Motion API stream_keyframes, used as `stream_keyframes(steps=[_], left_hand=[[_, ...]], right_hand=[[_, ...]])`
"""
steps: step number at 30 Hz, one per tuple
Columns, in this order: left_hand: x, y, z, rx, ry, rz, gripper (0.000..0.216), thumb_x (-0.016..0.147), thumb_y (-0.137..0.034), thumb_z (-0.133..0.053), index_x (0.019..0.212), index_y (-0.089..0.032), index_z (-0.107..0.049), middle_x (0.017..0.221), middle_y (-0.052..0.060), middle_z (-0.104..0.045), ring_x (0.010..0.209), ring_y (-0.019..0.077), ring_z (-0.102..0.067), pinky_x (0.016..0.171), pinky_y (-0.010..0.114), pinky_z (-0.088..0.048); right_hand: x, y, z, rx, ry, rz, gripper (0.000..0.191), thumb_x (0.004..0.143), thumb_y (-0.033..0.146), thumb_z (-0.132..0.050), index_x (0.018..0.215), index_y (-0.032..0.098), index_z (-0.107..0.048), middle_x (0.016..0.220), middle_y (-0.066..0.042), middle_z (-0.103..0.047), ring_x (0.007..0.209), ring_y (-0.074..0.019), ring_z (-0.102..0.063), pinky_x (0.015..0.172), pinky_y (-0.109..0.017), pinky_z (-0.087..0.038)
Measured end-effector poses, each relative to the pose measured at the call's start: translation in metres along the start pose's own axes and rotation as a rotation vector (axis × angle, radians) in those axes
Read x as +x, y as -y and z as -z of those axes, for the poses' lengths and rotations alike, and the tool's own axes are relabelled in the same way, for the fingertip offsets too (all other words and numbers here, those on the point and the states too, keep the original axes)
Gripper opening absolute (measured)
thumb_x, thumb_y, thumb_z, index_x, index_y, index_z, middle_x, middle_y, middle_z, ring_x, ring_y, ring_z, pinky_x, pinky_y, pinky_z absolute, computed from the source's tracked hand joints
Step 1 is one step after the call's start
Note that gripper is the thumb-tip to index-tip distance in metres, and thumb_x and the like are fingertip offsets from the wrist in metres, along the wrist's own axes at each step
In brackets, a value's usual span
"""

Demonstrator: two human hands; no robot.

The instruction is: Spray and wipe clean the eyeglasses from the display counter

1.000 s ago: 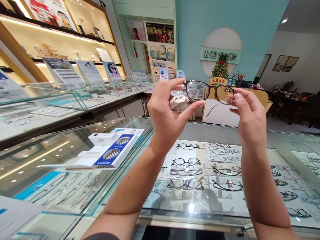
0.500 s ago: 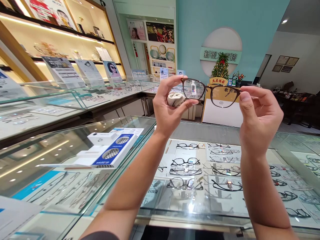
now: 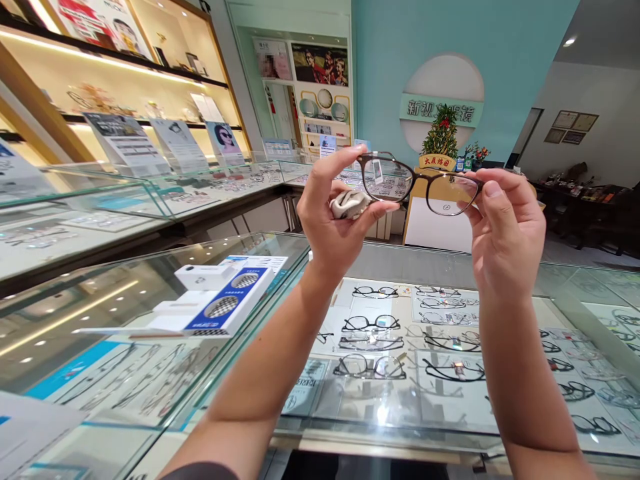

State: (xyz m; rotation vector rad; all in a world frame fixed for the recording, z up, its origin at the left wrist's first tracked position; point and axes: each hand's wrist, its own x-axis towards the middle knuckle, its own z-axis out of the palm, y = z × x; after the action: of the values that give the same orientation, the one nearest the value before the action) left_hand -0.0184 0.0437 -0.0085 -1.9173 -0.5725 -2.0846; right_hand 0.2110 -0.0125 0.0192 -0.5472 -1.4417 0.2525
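Note:
I hold a pair of dark-rimmed glasses [image 3: 419, 180] up in front of me, above a glass counter [image 3: 410, 267]. My left hand [image 3: 333, 217] pinches the left lens rim between thumb and forefinger, and a crumpled pale cloth [image 3: 347, 203] is tucked in its palm. My right hand [image 3: 503, 230] grips the right end of the frame with thumb and fingers. A small tag shows on the left lens.
The glass counter below displays several pairs of glasses [image 3: 373, 325] on white trays. Blue-and-white boxes [image 3: 225, 307] stand on the counter at left. More glass cases and lit shelves [image 3: 100, 87] run along the left. A reception desk with a small tree [image 3: 441, 137] is behind.
The glasses tilted and turned slightly in my hands. My left hand shifted a little left and the cloth moved closer to the left lens.

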Motion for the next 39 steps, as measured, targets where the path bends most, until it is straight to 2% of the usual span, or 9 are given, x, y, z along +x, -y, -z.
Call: stream_keyframes(steps=[3, 6, 11, 16, 22, 27, 30, 34, 39], left_hand=[[0.000, -0.001, 0.001, 0.006, 0.009, 0.049, 0.076, 0.087, -0.070, -0.079, 0.149, -0.040, -0.048, 0.153, 0.001, -0.065, 0.138, 0.0277, -0.063, 0.083, 0.046, -0.062], [0.000, -0.007, 0.002, 0.052, -0.005, 0.106, 0.070, 0.086, -0.067, -0.082, 0.146, -0.042, -0.054, 0.154, 0.004, -0.065, 0.119, 0.0256, -0.072, 0.079, 0.046, -0.062], [0.001, -0.014, 0.003, 0.145, -0.020, 0.095, 0.064, 0.088, -0.061, -0.081, 0.145, -0.043, -0.057, 0.151, 0.004, -0.069, 0.103, 0.0230, -0.075, 0.074, 0.042, -0.063], [-0.001, -0.011, 0.003, 0.126, -0.021, 0.078, 0.066, 0.089, -0.060, -0.080, 0.148, -0.045, -0.056, 0.152, 0.002, -0.067, 0.112, 0.0240, -0.074, 0.076, 0.042, -0.064], [-0.002, -0.019, 0.002, 0.012, 0.026, 0.104, 0.073, 0.091, -0.058, -0.080, 0.155, -0.043, -0.049, 0.161, 0.001, -0.060, 0.143, 0.0278, -0.060, 0.082, 0.044, -0.065], [0.001, -0.017, 0.000, -0.056, 0.033, 0.095, 0.070, 0.090, -0.058, -0.081, 0.152, -0.046, -0.052, 0.159, 0.002, -0.062, 0.139, 0.0290, -0.064, 0.089, 0.044, -0.066], [0.003, -0.012, -0.001, -0.083, 0.025, 0.033, 0.069, 0.090, -0.059, -0.081, 0.151, -0.045, -0.053, 0.154, 0.003, -0.065, 0.142, 0.0289, -0.063, 0.101, 0.043, -0.064], [0.005, -0.012, -0.001, -0.085, 0.031, -0.039, 0.068, 0.094, -0.059, -0.078, 0.153, -0.040, -0.050, 0.155, 0.002, -0.064, 0.142, 0.0279, -0.063, 0.118, 0.046, -0.055], [0.005, -0.010, -0.001, -0.130, 0.086, -0.011, 0.073, 0.092, -0.064, -0.077, 0.155, -0.041, -0.048, 0.154, 0.004, -0.061, 0.147, 0.0323, -0.059, 0.120, 0.048, -0.053]], right_hand=[[0.000, -0.004, 0.001, -0.058, 0.048, 0.014, 0.030, 0.106, 0.056, -0.053, 0.124, 0.039, -0.070, 0.128, -0.003, -0.075, 0.124, -0.0269, -0.075, 0.097, -0.048, -0.067], [0.001, -0.007, 0.003, -0.084, 0.087, 0.027, 0.035, 0.107, 0.060, -0.050, 0.130, 0.040, -0.068, 0.131, -0.004, -0.074, 0.128, -0.0274, -0.074, 0.097, -0.047, -0.067], [0.001, -0.005, 0.003, 0.015, 0.099, -0.008, 0.029, 0.106, 0.052, -0.054, 0.126, 0.037, -0.069, 0.130, -0.005, -0.075, 0.126, -0.0260, -0.075, 0.102, -0.048, -0.065], [0.002, -0.005, 0.004, -0.047, 0.119, 0.019, 0.037, 0.107, 0.057, -0.049, 0.131, 0.037, -0.069, 0.133, -0.006, -0.074, 0.130, -0.0288, -0.074, 0.099, -0.049, -0.066], [0.002, -0.010, 0.005, -0.078, 0.115, 0.045, 0.041, 0.107, 0.060, -0.047, 0.135, 0.038, -0.068, 0.133, -0.007, -0.074, 0.129, -0.0297, -0.075, 0.098, -0.051, -0.067], [0.000, -0.001, 0.000, 0.087, 0.051, 0.020, 0.025, 0.105, 0.048, -0.059, 0.121, 0.035, -0.074, 0.125, -0.005, -0.077, 0.124, -0.0279, -0.077, 0.109, -0.054, -0.062], [-0.001, 0.005, -0.002, 0.221, 0.003, -0.047, 0.017, 0.101, 0.042, -0.067, 0.111, 0.032, -0.076, 0.118, -0.002, -0.079, 0.120, -0.0245, -0.078, 0.115, -0.050, -0.059], [0.000, 0.005, -0.002, 0.167, -0.010, -0.074, 0.026, 0.098, 0.054, -0.070, 0.113, 0.033, -0.075, 0.121, -0.002, -0.078, 0.138, -0.0283, -0.069, 0.119, -0.049, -0.056], [0.001, 0.001, 0.001, 0.095, -0.003, 0.004, 0.027, 0.101, 0.053, -0.065, 0.116, 0.032, -0.075, 0.122, -0.004, -0.076, 0.138, -0.0279, -0.068, 0.120, -0.050, -0.055]])
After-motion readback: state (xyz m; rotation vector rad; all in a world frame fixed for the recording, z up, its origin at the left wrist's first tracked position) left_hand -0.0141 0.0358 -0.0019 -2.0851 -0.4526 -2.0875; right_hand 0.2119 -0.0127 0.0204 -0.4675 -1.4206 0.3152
